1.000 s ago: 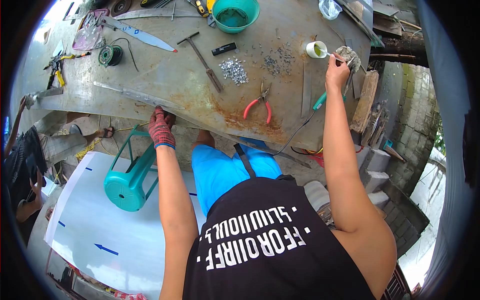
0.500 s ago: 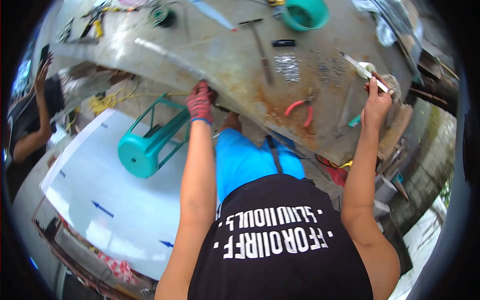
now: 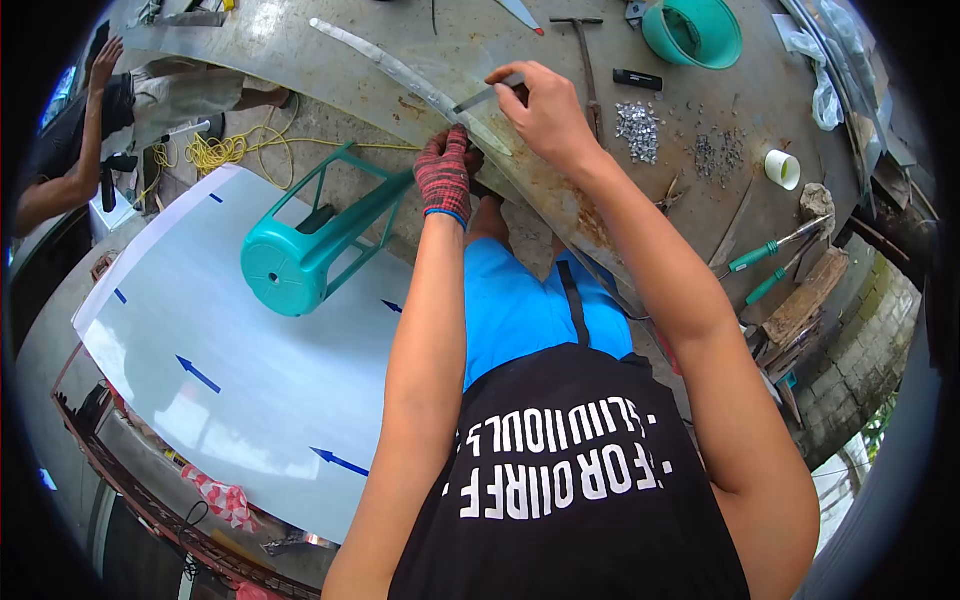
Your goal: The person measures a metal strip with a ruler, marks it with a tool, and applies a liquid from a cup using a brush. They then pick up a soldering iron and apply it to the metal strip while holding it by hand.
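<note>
My left hand [image 3: 444, 178], in a red and dark knitted glove, is closed at the table edge, its fingertips on a long curved silvery strip [image 3: 385, 62]. The strip lies along the edge and runs past the glove on both sides. My bare right hand [image 3: 548, 112] is over the table, closed on a thin flat metal tool [image 3: 484, 99]. The tool's tip reaches the strip just above the gloved fingers. I cannot tell its exact kind. The pliers' jaws [image 3: 672, 193] show beside my right forearm, which covers their handles.
Small metal pieces [image 3: 637, 131], a hammer [image 3: 586, 70], a green bucket [image 3: 728, 38] and a white cup [image 3: 782, 170] are on the table. Green-handled tools [image 3: 755, 257] sit at right. A green stool [image 3: 290, 265] lies tipped on a white sheet [image 3: 220, 440]. Another person [image 3: 85, 150] is at left.
My right hand has come from the far right to the strip beside my left hand, bringing the thin tool. Its forearm now covers the red pliers' handles. The view has shifted slightly.
</note>
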The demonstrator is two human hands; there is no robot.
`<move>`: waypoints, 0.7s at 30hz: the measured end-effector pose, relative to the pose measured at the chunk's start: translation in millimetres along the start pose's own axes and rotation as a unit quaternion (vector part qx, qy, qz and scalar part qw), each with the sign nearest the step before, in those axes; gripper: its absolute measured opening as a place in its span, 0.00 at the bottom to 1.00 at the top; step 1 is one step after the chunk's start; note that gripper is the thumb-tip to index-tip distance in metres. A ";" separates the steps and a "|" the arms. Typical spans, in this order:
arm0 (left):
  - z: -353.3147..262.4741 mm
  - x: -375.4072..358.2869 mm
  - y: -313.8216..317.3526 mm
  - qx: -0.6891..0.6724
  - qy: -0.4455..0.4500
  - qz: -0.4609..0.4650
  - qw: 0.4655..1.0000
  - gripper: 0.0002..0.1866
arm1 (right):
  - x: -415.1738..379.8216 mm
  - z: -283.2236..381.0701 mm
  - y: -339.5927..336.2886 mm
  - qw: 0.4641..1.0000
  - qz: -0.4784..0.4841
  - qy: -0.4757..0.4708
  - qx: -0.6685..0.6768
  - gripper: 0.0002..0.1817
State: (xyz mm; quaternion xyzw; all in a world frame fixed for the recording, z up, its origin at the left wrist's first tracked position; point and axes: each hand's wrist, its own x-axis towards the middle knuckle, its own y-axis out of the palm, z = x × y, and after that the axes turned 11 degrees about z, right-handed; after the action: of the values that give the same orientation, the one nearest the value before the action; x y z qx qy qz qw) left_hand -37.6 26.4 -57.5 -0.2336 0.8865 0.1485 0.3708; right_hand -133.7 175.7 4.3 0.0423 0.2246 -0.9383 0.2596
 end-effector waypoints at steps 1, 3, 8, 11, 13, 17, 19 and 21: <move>0.7 0.5 -0.9 0.010 -0.004 0.000 1.000 0.16 | 5.5 -2.4 4.2 1.000 0.003 0.001 0.000 0.11; 3.0 2.0 0.3 -0.007 0.000 -0.008 1.000 0.15 | 14.3 -4.7 10.4 0.999 -0.015 -0.036 -0.016 0.11; 2.9 1.7 1.0 -0.031 0.006 -0.015 0.999 0.14 | 24.8 -4.4 14.0 0.999 0.003 -0.038 -0.039 0.11; 2.4 0.9 0.4 -0.021 0.005 -0.010 1.000 0.13 | 27.7 -4.7 15.2 0.998 0.013 -0.039 -0.056 0.11; 3.7 2.6 0.5 -0.015 0.009 -0.015 1.000 0.13 | 28.0 -4.6 15.2 0.997 0.018 -0.041 -0.061 0.12; 1.4 0.3 1.5 -0.018 0.012 -0.011 1.000 0.13 | 30.2 -3.8 17.2 0.995 0.028 -0.051 -0.078 0.11; -0.6 -1.6 2.9 -0.021 0.004 -0.014 1.000 0.14 | 30.2 -4.3 18.7 0.995 0.028 -0.056 -0.084 0.11; -1.9 -2.1 3.4 -0.018 0.004 -0.015 1.000 0.14 | 29.4 -1.5 19.6 0.992 0.024 -0.074 -0.100 0.10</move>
State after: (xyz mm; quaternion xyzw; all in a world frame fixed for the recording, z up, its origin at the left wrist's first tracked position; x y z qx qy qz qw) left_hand -39.2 29.2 -54.4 -0.2537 0.8816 0.1578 0.3655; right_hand -149.2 147.6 -10.6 -0.0479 0.2961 -0.9052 0.3011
